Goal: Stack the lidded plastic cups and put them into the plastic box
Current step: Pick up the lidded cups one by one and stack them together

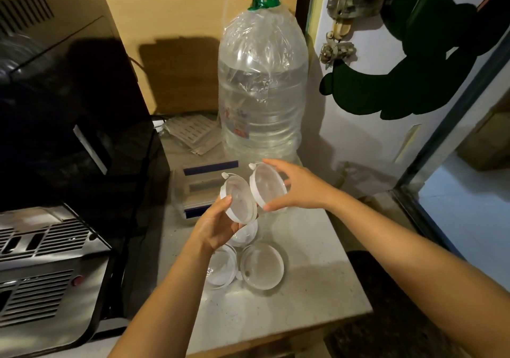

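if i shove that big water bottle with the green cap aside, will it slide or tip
The big water bottle looks about two-thirds full, so it is probably heavy and would resist a light shove. Its wide base on the counter suggests sliding rather than tipping if pushed low. The thin, crinkled upper wall would likely dent if pushed high.

A pale speckled stone countertop (303,247) carries two clear round lidded plastic cups (262,268) near its centre, a clear rectangular plastic box (204,189) at eleven o'clock, and a large clear water bottle (262,95), perhaps half full, at twelve.
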A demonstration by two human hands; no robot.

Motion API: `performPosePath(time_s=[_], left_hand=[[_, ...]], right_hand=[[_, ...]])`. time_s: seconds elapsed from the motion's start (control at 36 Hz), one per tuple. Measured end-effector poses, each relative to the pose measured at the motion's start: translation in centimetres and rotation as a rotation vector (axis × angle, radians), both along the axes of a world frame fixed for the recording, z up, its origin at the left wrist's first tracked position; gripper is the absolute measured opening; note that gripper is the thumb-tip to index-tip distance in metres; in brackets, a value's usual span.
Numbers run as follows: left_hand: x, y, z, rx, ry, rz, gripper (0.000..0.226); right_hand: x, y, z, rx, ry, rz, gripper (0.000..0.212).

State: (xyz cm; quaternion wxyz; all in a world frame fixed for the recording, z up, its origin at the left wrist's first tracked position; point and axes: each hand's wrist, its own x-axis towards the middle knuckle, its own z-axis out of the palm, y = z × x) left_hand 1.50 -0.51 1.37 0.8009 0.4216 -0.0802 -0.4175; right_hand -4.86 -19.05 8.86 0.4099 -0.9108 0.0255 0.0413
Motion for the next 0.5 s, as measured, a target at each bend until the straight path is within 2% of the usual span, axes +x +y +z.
performPosePath(time_s=[0.17, 0.5], left_hand=[[0.0, 0.2, 0.4, -0.038, -0.026, 0.012, 0.098], [-0.1, 0.5, 1.7, -0.076, -0.071, 0.039, 0.097]], right_hand=[[1.2, 2.2, 0.5, -0.006, -0.009, 0.064, 0.097], [3.0, 4.6, 0.3, -0.054, -0.009, 0.152, 0.1]])
